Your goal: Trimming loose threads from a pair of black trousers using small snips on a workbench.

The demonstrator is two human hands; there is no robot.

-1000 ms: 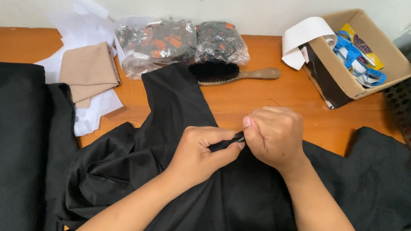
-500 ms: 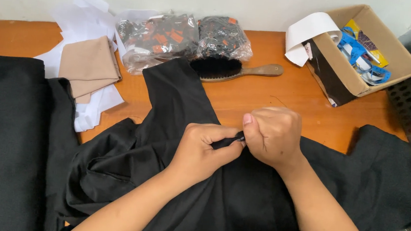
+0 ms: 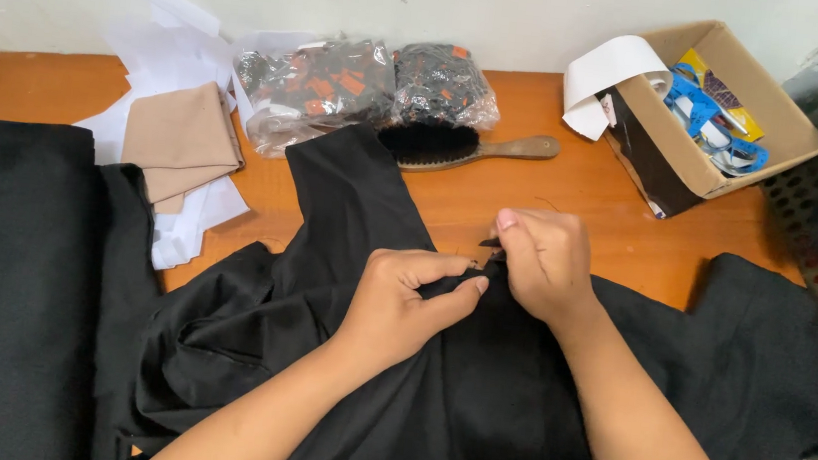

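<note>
Here, the scene in lines:

Left hand (image 3: 400, 304): resting on the black garment (image 3: 472, 406), fingers curled, thumb and forefinger pinching a fold of the cloth near its upper edge.
Right hand (image 3: 546, 263): just beside the left one, fingers pressed together around a small dark tool (image 3: 490, 243) whose tip meets the pinched fold; the kind of tool cannot be told.
Black garment: spread over the near part of the orange worktop (image 3: 552, 194), one strip of it reaching up towards the brush.
Brush (image 3: 462, 148): dark bristles, wooden handle, lying on the worktop beyond the hands, touching the garment's strip.
Plastic bags (image 3: 362, 91): two clear packs of dark and orange pieces, against the wall behind the brush.
Tan cloth (image 3: 181, 141): folded, on white paper sheets at the left.
Cardboard box (image 3: 710, 169): open, at the right, holding blue tape and a white roll.
Black fabric (image 3: 4, 281): a flat dark piece at the far left.
</note>
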